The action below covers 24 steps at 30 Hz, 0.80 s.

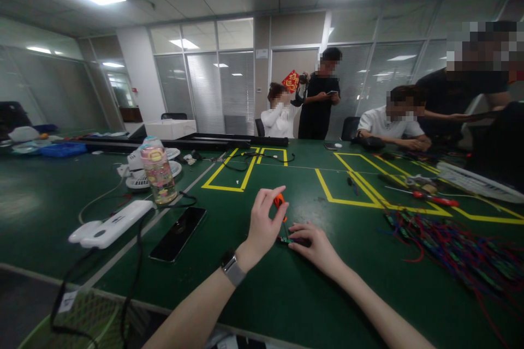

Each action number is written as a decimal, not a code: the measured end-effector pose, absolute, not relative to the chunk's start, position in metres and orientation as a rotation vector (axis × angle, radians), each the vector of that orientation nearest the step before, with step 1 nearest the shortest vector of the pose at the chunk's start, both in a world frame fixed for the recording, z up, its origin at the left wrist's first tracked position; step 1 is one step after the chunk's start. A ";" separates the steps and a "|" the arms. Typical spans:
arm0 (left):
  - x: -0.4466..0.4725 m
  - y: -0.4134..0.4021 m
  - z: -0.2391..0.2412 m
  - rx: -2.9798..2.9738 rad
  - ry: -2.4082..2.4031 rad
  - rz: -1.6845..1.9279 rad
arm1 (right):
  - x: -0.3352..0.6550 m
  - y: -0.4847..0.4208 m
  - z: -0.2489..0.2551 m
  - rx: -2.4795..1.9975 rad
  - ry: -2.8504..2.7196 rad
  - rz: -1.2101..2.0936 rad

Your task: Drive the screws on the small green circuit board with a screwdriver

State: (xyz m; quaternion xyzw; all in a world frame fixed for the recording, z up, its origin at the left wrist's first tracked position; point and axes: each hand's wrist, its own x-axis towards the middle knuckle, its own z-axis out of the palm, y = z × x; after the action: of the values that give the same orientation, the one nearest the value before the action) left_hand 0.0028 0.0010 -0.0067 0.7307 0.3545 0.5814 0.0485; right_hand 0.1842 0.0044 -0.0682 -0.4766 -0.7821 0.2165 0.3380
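My left hand [264, 218], with a watch [232, 267] on its wrist, closes its fingers around the orange handle of a screwdriver [279, 202]. The shaft points down toward a small green circuit board [284, 240] on the table. Whether the tip touches the board cannot be made out. My right hand [313, 245] rests low on the table, its fingertips pressed on the board's right side and covering part of it. A black phone [178, 234] lies to the left of my hands.
On the green table [254, 294], a heap of wired boards [454, 245] and a red-handled screwdriver [436, 198] lie right. A bottle [158, 172], a white device [118, 223] and cables stand left. A green basket [82, 316] is below the edge. Several people are across the table.
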 end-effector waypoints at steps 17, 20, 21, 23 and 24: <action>0.004 -0.002 -0.006 2.249 1.044 1.683 | 0.183 0.001 -0.064 -1.257 -2.029 0.578; 0.004 -0.002 -0.006 2.223 1.013 1.702 | 0.184 0.003 -0.065 -1.258 -2.038 0.585; 0.004 -0.001 -0.007 2.221 1.014 1.711 | 0.184 0.003 -0.066 -1.257 -2.041 0.586; 0.004 0.000 -0.007 2.230 1.025 1.724 | 0.184 0.005 -0.068 -1.249 -2.043 0.584; 0.004 0.001 -0.007 2.236 1.031 1.731 | 0.184 0.005 -0.069 -1.244 -2.043 0.583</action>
State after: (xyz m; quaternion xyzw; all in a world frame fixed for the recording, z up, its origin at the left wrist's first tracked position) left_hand 0.0037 0.0007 -0.0068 0.7412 0.3419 0.5739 0.0658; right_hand 0.1842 0.0053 -0.0685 -0.4765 -0.7823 0.2232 0.3334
